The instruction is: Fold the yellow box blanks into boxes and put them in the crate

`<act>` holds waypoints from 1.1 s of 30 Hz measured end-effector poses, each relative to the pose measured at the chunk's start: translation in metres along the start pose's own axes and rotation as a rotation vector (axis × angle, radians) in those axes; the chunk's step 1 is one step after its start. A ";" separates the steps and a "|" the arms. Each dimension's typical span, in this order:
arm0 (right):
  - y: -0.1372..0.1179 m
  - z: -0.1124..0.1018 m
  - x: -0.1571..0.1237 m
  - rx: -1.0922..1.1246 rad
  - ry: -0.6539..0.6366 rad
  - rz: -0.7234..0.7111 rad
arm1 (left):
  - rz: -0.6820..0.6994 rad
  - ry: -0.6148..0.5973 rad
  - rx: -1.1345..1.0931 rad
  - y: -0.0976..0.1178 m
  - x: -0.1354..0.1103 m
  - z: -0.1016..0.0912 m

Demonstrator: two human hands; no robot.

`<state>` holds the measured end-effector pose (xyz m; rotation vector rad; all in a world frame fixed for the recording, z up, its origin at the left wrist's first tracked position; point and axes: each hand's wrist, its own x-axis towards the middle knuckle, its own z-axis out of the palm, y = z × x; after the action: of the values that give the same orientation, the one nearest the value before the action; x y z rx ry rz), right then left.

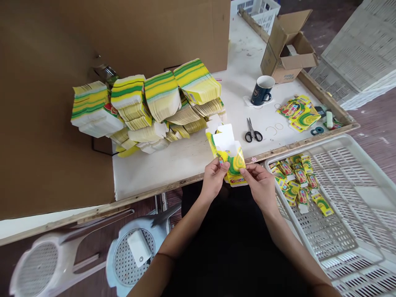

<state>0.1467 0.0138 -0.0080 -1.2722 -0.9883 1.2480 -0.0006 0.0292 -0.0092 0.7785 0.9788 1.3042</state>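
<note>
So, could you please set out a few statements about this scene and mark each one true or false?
1. Both the left hand and the right hand hold the yellow-and-green packaging. True.
2. The scissors lie inside the large crate at lower right. False: they lie on the white tabletop.
3. A white object rests on the light-blue stool. True.
4. The dark mug is tipped on its side. False: it stands upright.
5. The large crate at lower right has only scissors in it. False: it holds several small yellow-and-green packs.
6. The cardboard box beyond the mug has its flaps open. True.
</note>
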 end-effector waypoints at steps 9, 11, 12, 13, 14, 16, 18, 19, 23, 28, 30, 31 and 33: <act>-0.011 -0.014 0.008 -0.190 -0.119 -0.260 | 0.127 -0.169 0.170 0.010 -0.011 -0.003; -0.015 -0.020 0.011 -0.183 -0.182 -0.289 | 0.109 -0.232 0.175 0.012 -0.011 -0.005; -0.017 -0.023 0.013 -0.176 -0.212 -0.289 | 0.093 -0.253 0.174 0.013 -0.012 -0.005; -0.018 -0.027 0.014 -0.172 -0.238 -0.283 | 0.072 -0.270 0.169 0.014 -0.012 -0.006; -0.020 -0.030 0.015 -0.178 -0.257 -0.275 | 0.048 -0.287 0.161 0.014 -0.013 -0.006; -0.022 -0.036 0.016 -0.231 -0.281 -0.269 | 0.000 -0.316 0.143 0.013 -0.015 -0.007; -0.024 -0.040 0.016 -0.311 -0.294 -0.284 | -0.035 -0.329 0.133 0.012 -0.017 -0.006; -0.025 -0.042 0.016 -0.344 -0.297 -0.292 | -0.050 -0.330 0.127 0.012 -0.018 -0.006; -0.023 -0.042 0.016 -0.376 -0.266 -0.305 | -0.123 -0.347 0.087 0.016 -0.018 -0.004; -0.021 -0.038 0.015 -0.239 -0.113 -0.247 | -0.093 -0.404 0.157 0.017 -0.014 -0.004; -0.026 -0.041 0.014 -0.232 -0.091 -0.245 | -0.030 -0.389 0.207 0.014 -0.013 -0.004; -0.029 -0.043 0.014 -0.246 -0.097 -0.250 | 0.000 -0.375 0.235 0.012 -0.013 -0.003; -0.035 -0.047 0.012 -0.304 -0.146 -0.243 | 0.043 -0.344 0.286 0.008 -0.013 -0.003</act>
<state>0.1986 0.0236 0.0206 -1.2563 -1.4361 1.0387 -0.0066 0.0169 -0.0009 1.2053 0.8811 1.0319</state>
